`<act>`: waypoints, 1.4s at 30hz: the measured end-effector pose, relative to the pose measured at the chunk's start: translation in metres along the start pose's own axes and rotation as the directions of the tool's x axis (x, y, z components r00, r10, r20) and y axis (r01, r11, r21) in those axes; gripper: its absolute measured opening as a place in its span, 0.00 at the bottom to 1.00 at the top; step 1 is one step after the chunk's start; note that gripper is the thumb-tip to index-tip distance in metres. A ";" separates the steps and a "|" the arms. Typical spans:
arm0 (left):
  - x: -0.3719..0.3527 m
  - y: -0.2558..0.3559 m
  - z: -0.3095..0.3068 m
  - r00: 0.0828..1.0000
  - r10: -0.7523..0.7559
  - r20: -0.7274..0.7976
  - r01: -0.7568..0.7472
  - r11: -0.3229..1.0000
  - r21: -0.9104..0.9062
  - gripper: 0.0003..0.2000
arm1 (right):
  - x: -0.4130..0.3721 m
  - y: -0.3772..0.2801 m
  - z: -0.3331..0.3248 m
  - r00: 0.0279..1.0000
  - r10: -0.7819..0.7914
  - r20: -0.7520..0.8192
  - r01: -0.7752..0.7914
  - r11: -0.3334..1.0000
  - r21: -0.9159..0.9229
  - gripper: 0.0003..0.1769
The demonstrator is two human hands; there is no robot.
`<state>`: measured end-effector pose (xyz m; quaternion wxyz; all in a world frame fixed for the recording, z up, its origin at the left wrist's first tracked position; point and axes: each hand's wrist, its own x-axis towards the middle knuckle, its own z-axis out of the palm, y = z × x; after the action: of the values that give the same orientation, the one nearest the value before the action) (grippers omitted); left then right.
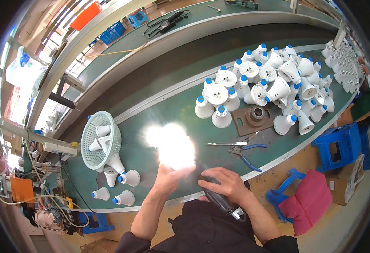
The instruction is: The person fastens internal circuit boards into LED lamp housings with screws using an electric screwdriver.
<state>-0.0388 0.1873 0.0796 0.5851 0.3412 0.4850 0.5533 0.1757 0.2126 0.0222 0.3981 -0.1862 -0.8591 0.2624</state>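
Bright glare (174,145) covers what my left hand (168,178) grips: a lit lamp, its shape washed out by the light. My right hand (228,184) is wrapped round a black cylindrical handheld tool (219,201) with a metal fitting at its lower end. The tool's upper end lies close to the lit lamp; whether they touch is hidden. To the right of the glare rest tweezers (226,143) and blue-handled pliers (248,154). Left of my left hand, several white lamp housings (130,178) with blue caps lie on the green bench.
A pale green basket (116,145) holds more housings at the left. At the right, a large cluster of housings (278,89) stands behind a brown metal fixture (252,120). A blue stool (338,141) and a red cushion (307,202) are beside the bench.
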 end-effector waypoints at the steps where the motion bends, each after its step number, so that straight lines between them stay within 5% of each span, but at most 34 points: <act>1: 0.001 0.000 0.001 1.000 0.010 0.001 -0.010 1.000 -0.007 0.23 | 0.000 0.000 0.000 1.000 0.000 -0.001 0.000 1.000 0.002 0.25; 4: 0.005 0.010 0.005 0.998 0.009 0.068 -0.011 1.000 0.029 0.40 | 0.001 -0.001 -0.001 1.000 0.000 -0.002 0.000 1.000 0.007 0.25; 13: 0.034 0.027 -0.010 0.999 0.012 -0.049 -0.005 0.991 0.130 0.37 | -0.001 0.002 0.000 1.000 -0.017 0.003 0.017 1.000 0.005 0.24; 16: 0.074 0.047 -0.022 0.990 0.123 -0.070 -0.071 0.858 0.510 0.36 | -0.002 0.003 -0.001 0.999 -0.031 0.008 0.031 0.999 0.005 0.24; 18: 0.112 0.054 -0.033 0.973 0.230 0.026 -0.170 0.638 0.751 0.35 | -0.002 0.003 -0.001 0.999 -0.032 0.006 0.032 0.999 0.013 0.24; 20: 0.150 0.059 -0.040 0.929 0.316 0.190 -0.280 0.270 0.921 0.32 | -0.003 0.004 0.000 0.999 -0.032 0.006 0.031 0.999 0.009 0.24; 22: 0.182 0.066 -0.037 0.946 0.195 0.259 -0.245 -0.094 0.965 0.31 | -0.001 0.003 0.000 1.000 -0.023 0.006 0.023 1.000 0.017 0.24; 24: 0.211 0.065 -0.033 0.950 0.070 0.304 -0.243 -0.446 0.861 0.28 | 0.000 0.004 -0.002 1.000 -0.019 0.011 0.018 1.000 0.021 0.24; 28: 0.245 0.052 0.017 0.961 -0.157 0.227 -0.257 -0.810 0.527 0.17 | 0.001 0.005 -0.001 0.999 -0.003 0.035 0.002 1.000 0.019 0.24; 31: 0.263 0.042 0.038 0.910 -0.362 0.201 -0.414 -0.800 0.435 0.08 | 0.001 0.006 -0.005 0.999 0.019 0.032 -0.020 1.000 0.009 0.24; 37: 0.274 0.034 0.016 0.879 -0.224 0.421 -0.443 -0.712 0.545 0.09 | 0.003 0.003 0.010 0.999 0.033 -0.001 -0.033 0.999 0.020 0.27; 38: 0.265 0.049 0.023 0.900 -0.294 0.322 -0.433 -0.691 0.579 0.16 | 0.003 0.004 0.011 1.000 0.015 -0.009 -0.015 1.000 0.016 0.26; 42: 0.219 0.075 0.003 0.884 0.016 0.467 -0.333 -0.678 0.655 0.26 | 0.002 0.003 0.014 1.000 0.013 0.000 -0.013 1.000 -0.020 0.27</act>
<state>-0.0781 0.4136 0.1089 -0.1544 0.8109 0.5528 -0.1142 0.1633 0.2118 0.0142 0.3946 -0.1959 -0.8604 0.2562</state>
